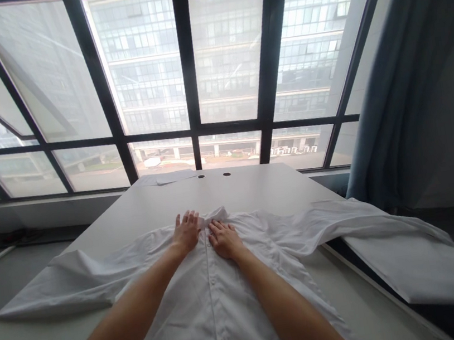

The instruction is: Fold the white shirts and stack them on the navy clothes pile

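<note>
A white button-up shirt (193, 321) lies front side up on the white table, its collar (218, 214) at the far end and its sleeves spread to both sides. Down the middle runs the buttoned placket. Just left of the collar, my left hand (187, 232) rests on the fabric with fingers stretched out. On the other side of the placket, my right hand (224, 239) lies flat on the upper chest, fingers extended below the collar. Both palms face down and are hidden.
The white table (254, 186) reaches toward the large windows (232, 56). White sheets or cloth (164, 178) lie at its far left edge. More white fabric (426, 266) hangs over a dark surface at the right. A blue-grey curtain (390, 68) stands at the right.
</note>
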`<state>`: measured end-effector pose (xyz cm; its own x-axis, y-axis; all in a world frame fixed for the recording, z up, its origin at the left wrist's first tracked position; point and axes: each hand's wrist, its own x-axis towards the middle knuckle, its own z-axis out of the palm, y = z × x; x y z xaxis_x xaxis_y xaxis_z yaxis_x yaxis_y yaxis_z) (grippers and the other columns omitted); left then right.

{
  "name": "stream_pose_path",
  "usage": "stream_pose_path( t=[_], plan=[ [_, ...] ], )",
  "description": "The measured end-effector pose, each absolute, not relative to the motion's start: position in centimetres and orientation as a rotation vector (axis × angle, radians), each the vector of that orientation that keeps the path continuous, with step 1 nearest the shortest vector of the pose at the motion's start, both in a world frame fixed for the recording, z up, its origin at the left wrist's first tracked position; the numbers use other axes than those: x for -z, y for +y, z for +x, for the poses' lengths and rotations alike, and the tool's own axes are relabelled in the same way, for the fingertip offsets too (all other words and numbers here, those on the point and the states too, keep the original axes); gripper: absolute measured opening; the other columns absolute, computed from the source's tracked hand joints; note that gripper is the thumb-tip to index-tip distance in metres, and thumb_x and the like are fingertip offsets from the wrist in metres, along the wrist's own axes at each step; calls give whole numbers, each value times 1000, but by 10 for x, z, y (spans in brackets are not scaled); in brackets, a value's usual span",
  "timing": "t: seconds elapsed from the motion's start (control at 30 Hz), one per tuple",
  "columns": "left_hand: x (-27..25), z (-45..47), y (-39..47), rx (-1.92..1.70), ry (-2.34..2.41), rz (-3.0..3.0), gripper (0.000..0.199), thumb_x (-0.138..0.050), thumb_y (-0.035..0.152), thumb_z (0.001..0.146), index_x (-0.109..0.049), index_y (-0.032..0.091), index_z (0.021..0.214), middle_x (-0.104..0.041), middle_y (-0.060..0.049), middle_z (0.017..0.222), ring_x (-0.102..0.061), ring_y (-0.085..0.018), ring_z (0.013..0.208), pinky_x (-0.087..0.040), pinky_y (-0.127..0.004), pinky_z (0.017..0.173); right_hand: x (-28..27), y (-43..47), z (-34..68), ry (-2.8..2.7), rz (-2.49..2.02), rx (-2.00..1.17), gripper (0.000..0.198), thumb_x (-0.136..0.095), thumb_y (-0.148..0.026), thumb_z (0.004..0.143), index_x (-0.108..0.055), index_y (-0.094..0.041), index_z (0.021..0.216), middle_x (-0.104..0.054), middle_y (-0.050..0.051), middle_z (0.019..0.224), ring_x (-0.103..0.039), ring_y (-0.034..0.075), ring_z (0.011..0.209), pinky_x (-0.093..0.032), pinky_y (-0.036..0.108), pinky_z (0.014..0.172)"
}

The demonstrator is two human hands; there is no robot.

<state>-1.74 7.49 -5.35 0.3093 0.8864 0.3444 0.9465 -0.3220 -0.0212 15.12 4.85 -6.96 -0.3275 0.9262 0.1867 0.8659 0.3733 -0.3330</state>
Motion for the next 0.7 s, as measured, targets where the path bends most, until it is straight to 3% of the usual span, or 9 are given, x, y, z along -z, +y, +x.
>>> stream_pose_path(
  t=[0.07, 0.17, 0.33, 0.47, 0.57, 0.7],
  plan=[
    [63, -36, 51, 362, -1798, -2356, 58, -48, 29, 94, -39, 19, 150, -36, -16, 158, -28, -32, 148, -19, -57, 119, 65, 39, 157, -2271, -1571, -243, 53, -40, -37, 98, -43, -21, 149, -33, 8, 160, -37, 23, 142, -24, 44, 117],
    [72, -82, 12, 283, -1910, -2400, 61, -46, 44, 95, -40, 20, 151, -35, -15, 159, -28, -32, 148, -19, -58, 119, 61, 15, 180, -2212, -1724, -168, 54, -44, -35, 96, -45, -18, 148, -37, 12, 158, -37, 26, 142, -21, 47, 118],
    [73, -151, -30, 76, -2209, -2350, 70, -37, 58, 94, -37, 21, 154, -27, -13, 162, -24, -36, 149, -22, -65, 114, 68, -24, 238, -2041, -2267, -278, 72, -39, -57, 96, -33, -17, 155, -22, 16, 163, -17, 41, 148, -14, 69, 111],
    [72, -148, -22, 56, -2255, -2331, 71, -29, 62, 96, -32, 23, 155, -18, -10, 165, -15, -34, 152, -17, -67, 115, 73, -22, 264, -2038, -2299, -262, 75, -25, -65, 97, -26, -21, 158, -15, 10, 165, -10, 38, 150, -9, 71, 111],
    [69, -136, -5, 158, -2229, -2332, 63, -34, 55, 98, -40, 21, 151, -27, -11, 162, -21, -32, 150, -20, -61, 117, 70, -10, 265, -2037, -2281, -170, 70, -25, -61, 99, -30, -20, 156, -21, 11, 164, -16, 37, 149, -12, 67, 113],
    [54, -157, -6, 470, -2186, -2222, 40, -35, 32, 103, -62, 18, 129, -57, -10, 142, -48, -26, 135, -39, -40, 112, 65, -17, 257, -2041, -2262, 111, 61, -34, -49, 101, -41, -14, 151, -32, 17, 159, -25, 40, 145, -13, 61, 114]
  ],
)
